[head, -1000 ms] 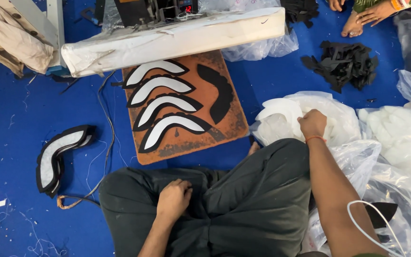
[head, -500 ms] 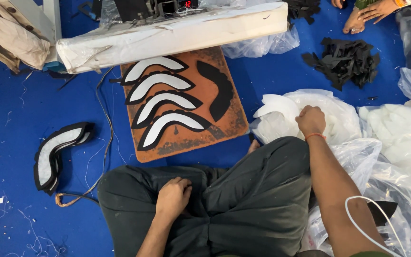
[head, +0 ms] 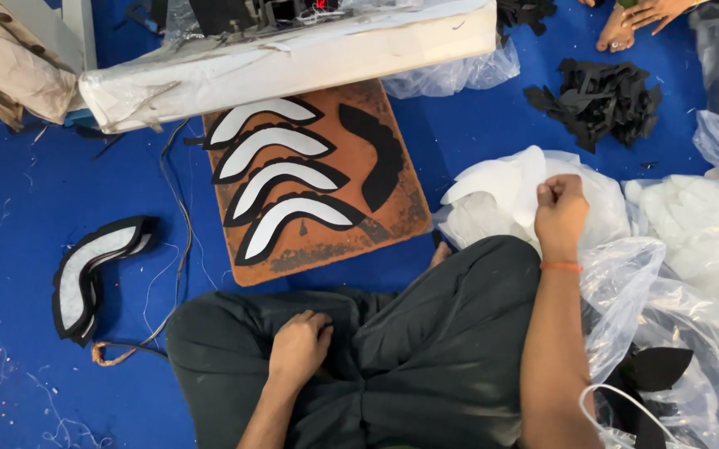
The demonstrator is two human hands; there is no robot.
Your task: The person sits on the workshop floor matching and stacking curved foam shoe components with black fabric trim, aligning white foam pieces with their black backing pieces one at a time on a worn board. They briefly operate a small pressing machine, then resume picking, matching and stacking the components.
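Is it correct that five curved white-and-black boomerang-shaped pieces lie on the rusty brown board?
Not quite. The head view shows four curved white-and-black boomerang-shaped pieces on the rusty brown board, not five; an all-black curved piece lies beside them.

The left hand (head: 299,347) lies low in the centre of the frame, knuckles up and fingers curled loosely under, resting on the lap of the crossed legs, its forearm running down to the bottom edge. The right hand (head: 560,212) sits right of centre at mid-height, closed in a fist with the thumb pressed against the bent fingers. Its forearm stretches straight from the bottom edge up to it, an orange band round the wrist.
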